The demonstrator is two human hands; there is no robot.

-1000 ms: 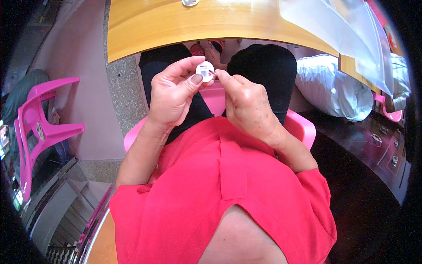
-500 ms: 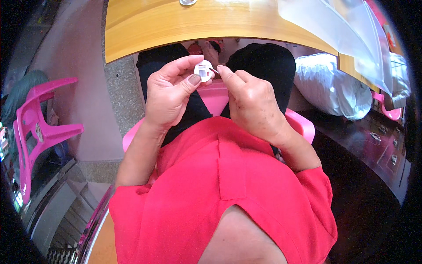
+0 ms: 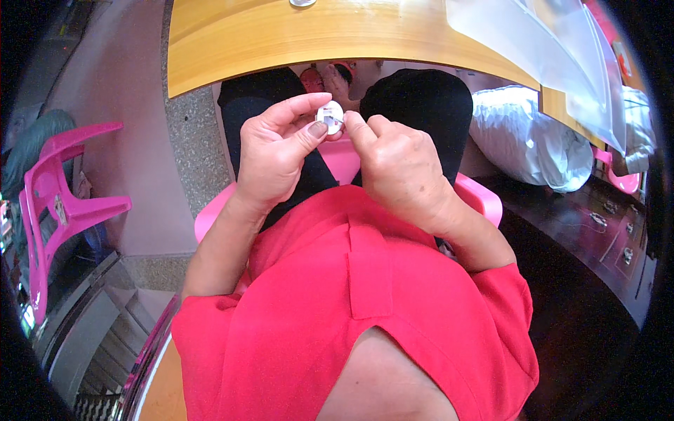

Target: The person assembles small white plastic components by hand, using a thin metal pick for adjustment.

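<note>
Pinched between the thumb and fingers of my left hand point(image 3: 275, 156) is a small white round plastic piece point(image 3: 335, 109) with a squarish recess in its face. My right hand point(image 3: 406, 163) is closed, thumb and forefinger pressed together around a thin dark-tipped tool point(image 3: 341, 121). Only a short length of its slim shaft shows, reaching to the right side of the white piece. My fingers cover the rest, so its kind is hidden. Both hands are above my lap, just in front of the table edge.
A wooden table point(image 3: 309, 42) spans the front, with another white round piece point(image 3: 302, 2) at its far edge. A translucent plastic sheet or bin point(image 3: 519, 42) stands at right. A white bag point(image 3: 530, 140) lies below it. A pink chair point(image 3: 70, 186) is at left.
The white round piece has shifted slightly right and tilted in my left hand. My right hand has moved a little left and down, bringing the thin tool closer against the piece.
</note>
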